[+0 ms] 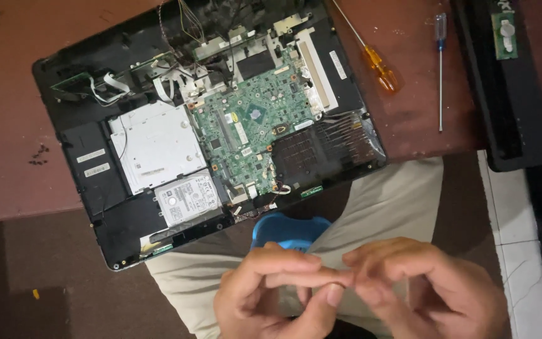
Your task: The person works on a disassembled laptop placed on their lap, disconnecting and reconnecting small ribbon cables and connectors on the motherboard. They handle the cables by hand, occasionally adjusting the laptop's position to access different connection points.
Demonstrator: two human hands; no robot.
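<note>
Bare fingertips of the left hand (271, 292) and right hand (418, 285) pinch together at lower centre of the frame, perhaps on something tiny, though the view hides it. Beyond them, upper centre, lies the opened laptop (208, 125): its green circuit board (252, 122) looks stiff yet fragile, best gripped by the black case edges.

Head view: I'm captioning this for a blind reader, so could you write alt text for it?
A person's left hand and right hand meet fingertip to fingertip over their lap; anything pinched between them is too small to see. Above, an opened laptop with a green circuit board overhangs a brown table, two screwdrivers beside it.
</note>
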